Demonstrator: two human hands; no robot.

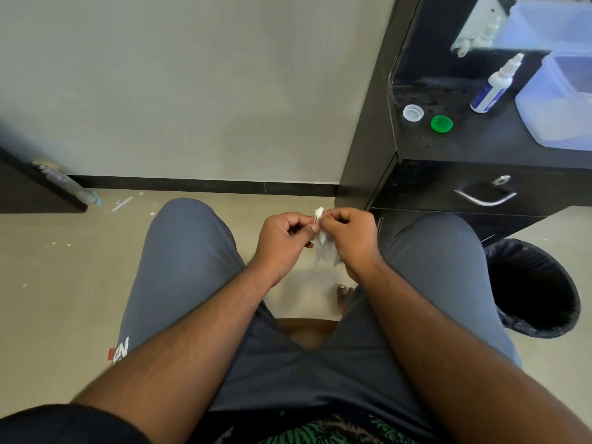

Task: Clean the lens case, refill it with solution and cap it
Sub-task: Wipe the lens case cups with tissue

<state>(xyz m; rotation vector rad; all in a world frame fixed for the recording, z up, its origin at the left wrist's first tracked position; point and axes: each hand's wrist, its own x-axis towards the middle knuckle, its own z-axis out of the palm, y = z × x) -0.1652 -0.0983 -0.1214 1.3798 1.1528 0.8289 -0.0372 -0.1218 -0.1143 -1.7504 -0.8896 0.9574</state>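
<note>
Over our knees, our left hand (283, 240) and right hand (347, 237) curl around a white tissue (323, 248), pinching it between them; any lens case inside we cannot tell. Farther right on the black tabletop (480, 139) lie a clear cap (413, 112), a green cap (441, 124), then the solution bottle (495, 84).

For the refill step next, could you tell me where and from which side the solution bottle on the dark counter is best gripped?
Judging from its pose, grip the solution bottle round its wide lower body, coming from its open left side; the plastic tub crowds its right, and the nozzle is narrow.
</note>
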